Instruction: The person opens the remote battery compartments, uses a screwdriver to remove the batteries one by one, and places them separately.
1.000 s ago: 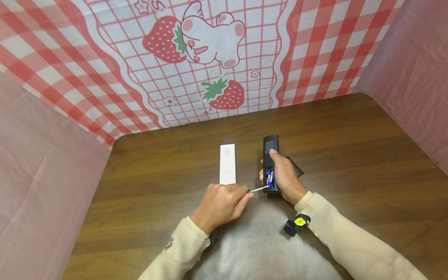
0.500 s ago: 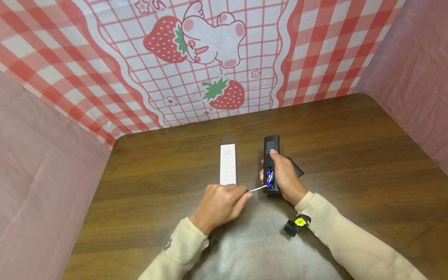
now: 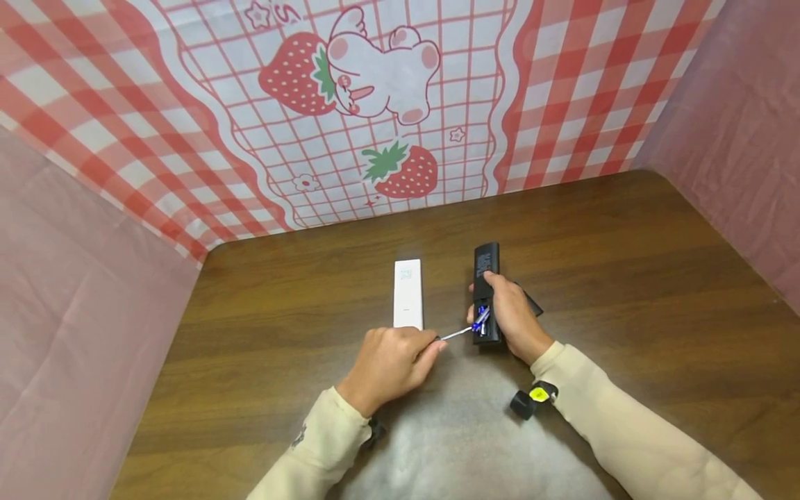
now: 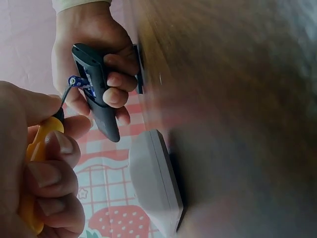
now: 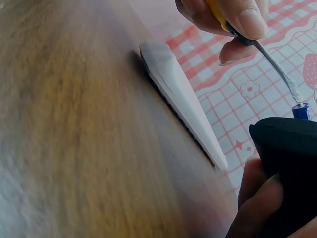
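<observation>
My left hand (image 3: 390,368) grips a yellow-handled tool (image 4: 45,136) with a thin metal shaft (image 5: 278,68) that looks curved. The shaft's tip touches the end of a blue battery (image 4: 78,82). In my right hand (image 3: 515,312) is a black remote control (image 3: 487,260), back side up, thumb on its back and fingers round the far side. Its battery compartment is uncovered. The touched battery slants up out of the compartment, its end raised above the rim in the left wrist view. Something blue and silver shows beneath it, too small to tell.
A white remote control (image 3: 407,292) lies on the wooden table (image 3: 281,312), just beyond my left hand. A flat black piece (image 3: 532,300), partly hidden, lies behind my right hand. A checked strawberry cloth (image 3: 344,160) rises behind the table.
The tool's tip has shifted slightly up and left, and the battery's near end has lifted and tilted out of the compartment. My right hand still holds the remote control.
</observation>
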The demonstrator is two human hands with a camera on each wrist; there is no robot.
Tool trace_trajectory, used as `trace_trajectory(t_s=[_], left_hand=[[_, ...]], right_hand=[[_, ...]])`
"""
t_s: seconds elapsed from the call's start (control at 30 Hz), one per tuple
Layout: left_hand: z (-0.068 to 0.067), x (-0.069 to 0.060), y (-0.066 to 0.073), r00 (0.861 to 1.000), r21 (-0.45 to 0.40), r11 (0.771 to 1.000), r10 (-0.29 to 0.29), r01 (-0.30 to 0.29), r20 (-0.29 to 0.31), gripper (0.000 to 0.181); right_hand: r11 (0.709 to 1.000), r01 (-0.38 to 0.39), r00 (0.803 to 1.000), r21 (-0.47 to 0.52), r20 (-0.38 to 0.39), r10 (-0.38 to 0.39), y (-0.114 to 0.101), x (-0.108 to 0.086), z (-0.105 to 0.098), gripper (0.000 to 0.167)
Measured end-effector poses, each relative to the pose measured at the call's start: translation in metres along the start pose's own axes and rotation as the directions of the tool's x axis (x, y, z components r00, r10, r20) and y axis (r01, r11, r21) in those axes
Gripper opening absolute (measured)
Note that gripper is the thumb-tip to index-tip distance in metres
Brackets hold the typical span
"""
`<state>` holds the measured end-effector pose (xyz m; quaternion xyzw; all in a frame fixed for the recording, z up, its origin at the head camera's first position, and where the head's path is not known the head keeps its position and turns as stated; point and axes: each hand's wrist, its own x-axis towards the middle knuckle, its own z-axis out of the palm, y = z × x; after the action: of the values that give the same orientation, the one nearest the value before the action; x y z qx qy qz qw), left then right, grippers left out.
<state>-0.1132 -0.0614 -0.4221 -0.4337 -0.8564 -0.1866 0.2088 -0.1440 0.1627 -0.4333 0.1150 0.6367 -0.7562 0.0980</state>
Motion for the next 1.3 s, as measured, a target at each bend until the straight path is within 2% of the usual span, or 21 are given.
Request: trace_trajectory(t_s=[0.23,0.47,0.73,0.83,1.1,1.3], left_hand=[[0.001,0.000,-0.002,0.999,0.009,1.000,-0.026,0.026,0.026,0.025],[0.002,0.001,-0.001,0.995,0.026,0.999,-0.049,0.047,0.084,0.026],[0.008,0.010,0.004,0.978,0.032,0.996,-0.090,0.086,0.189,0.032],[0.010,0.012,0.005,0.972,0.038,0.995,-0.094,0.088,0.217,0.036],[0.010,0.010,0.004,0.976,0.061,0.995,-0.089,0.078,0.199,0.033],[0.008,0.007,0.003,0.971,0.067,0.994,-0.098,0.085,0.218,0.033]], right_hand=[[0.999,0.006,1.000,-0.049,0.012,-0.005,-0.004,0.000,-0.004,0.048],[0.986,0.030,0.999,-0.165,-0.006,-0.032,-0.005,0.002,-0.006,0.045],[0.943,0.063,0.996,-0.326,-0.036,-0.079,-0.006,0.003,-0.009,0.047],[0.935,0.063,0.996,-0.348,-0.032,-0.080,-0.005,0.004,-0.009,0.047],[0.931,0.078,0.995,-0.356,-0.024,-0.093,-0.003,0.004,-0.008,0.047],[0.930,0.073,0.996,-0.360,-0.029,-0.089,-0.002,0.004,-0.007,0.047]])
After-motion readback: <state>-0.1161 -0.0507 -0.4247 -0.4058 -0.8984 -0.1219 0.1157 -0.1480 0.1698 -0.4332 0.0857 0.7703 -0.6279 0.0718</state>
